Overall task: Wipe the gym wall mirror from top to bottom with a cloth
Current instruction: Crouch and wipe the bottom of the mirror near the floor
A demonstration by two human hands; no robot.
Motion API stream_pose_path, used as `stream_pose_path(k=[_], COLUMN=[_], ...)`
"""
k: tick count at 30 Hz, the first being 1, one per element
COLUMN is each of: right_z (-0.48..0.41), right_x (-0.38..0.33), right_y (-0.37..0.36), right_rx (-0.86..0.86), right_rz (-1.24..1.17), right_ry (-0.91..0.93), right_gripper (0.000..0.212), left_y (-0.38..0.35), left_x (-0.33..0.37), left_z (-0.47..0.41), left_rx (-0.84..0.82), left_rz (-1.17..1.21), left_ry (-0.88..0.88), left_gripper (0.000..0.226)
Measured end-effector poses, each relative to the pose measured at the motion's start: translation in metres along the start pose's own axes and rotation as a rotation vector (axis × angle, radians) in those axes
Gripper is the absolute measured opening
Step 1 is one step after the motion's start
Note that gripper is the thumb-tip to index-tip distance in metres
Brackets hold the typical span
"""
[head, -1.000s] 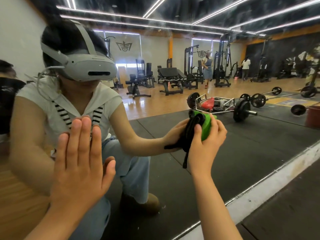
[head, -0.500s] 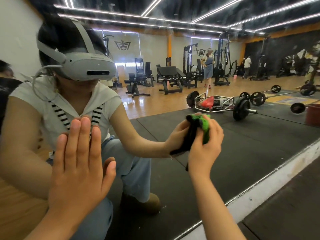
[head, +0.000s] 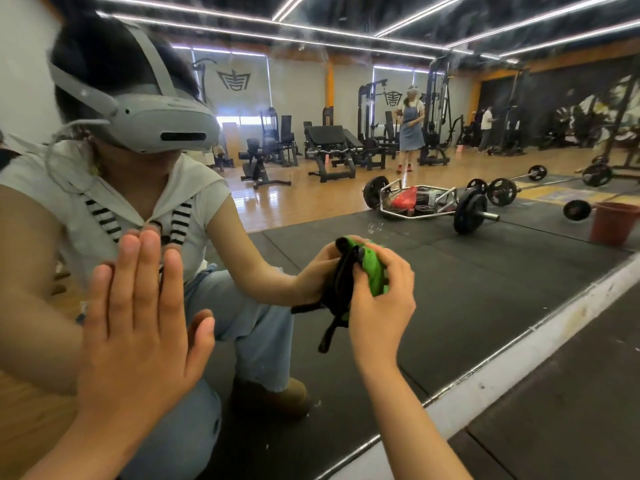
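Observation:
The gym wall mirror (head: 467, 299) fills most of the view and reaches down to a white strip at the floor. My left hand (head: 138, 327) lies flat against the glass at lower left, fingers straight and together. My right hand (head: 381, 303) grips a bunched green and black cloth (head: 372, 268) and presses it on the lower part of the mirror, right of centre. A black strap of the cloth hangs below the hand. The reflection shows a crouching person in a headset with the same hands.
A white base strip (head: 512, 372) runs along the mirror's bottom edge, with dark rubber floor mat (head: 571, 417) at lower right. Reflected in the glass are a barbell frame (head: 433, 202), a red bucket (head: 611, 223), weight machines and people standing far back.
My right hand with the cloth has slid down the mirror and slightly left. My left hand has stayed flat on the glass.

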State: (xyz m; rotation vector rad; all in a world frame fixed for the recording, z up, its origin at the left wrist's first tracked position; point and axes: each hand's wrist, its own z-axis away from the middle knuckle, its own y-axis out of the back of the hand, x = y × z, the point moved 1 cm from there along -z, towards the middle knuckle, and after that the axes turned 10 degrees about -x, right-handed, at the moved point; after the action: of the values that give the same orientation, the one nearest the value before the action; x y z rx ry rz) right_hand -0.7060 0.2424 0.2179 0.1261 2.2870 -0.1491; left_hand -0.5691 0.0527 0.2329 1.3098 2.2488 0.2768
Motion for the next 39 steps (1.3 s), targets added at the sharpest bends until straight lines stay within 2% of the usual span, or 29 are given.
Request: stream_pose_path(k=[8,14,20,25,31,36,39], right_z=[-0.07,-0.016,-0.07,-0.002,-0.052,-0.025,-0.063], right_x=[0.008,-0.004,0.0,-0.015,-0.025,-0.035,-0.036], right_y=[0.035,0.015,0.031,0.005,0.007,-0.003,0.008], right_rx=[0.17,0.013,0.247,0.016,0.192,0.063,0.158], right_rz=[0.068,0.125,0.003,0.014,-0.09,-0.028,0.011], right_ry=[-0.237,-0.09,-0.323,-0.157,-0.264,-0.123,-0.172], right_gripper=[0.024,0.026,0.023,0.024,0.019,0.021,0.02], left_y=[-0.001,0.001,0.0,0.0,-0.001,-0.002,-0.001], left_x=[0.0,-0.001,-0.001,-0.001,-0.002,0.0,-0.001], left_z=[-0.001,-0.001,-0.001,-0.001,-0.001,-0.001,-0.001], left_rx=[0.021,0.0,-0.018,-0.018,-0.017,0.008,0.0], left_rz=[-0.026,-0.033,-0.042,-0.033,-0.037,-0.03,-0.036], left_ry=[-0.007,-0.017,-0.021,-0.016,-0.026,-0.016,-0.022], left_gripper=[0.073,0.072,0.072,0.071,0.07,0.07,0.07])
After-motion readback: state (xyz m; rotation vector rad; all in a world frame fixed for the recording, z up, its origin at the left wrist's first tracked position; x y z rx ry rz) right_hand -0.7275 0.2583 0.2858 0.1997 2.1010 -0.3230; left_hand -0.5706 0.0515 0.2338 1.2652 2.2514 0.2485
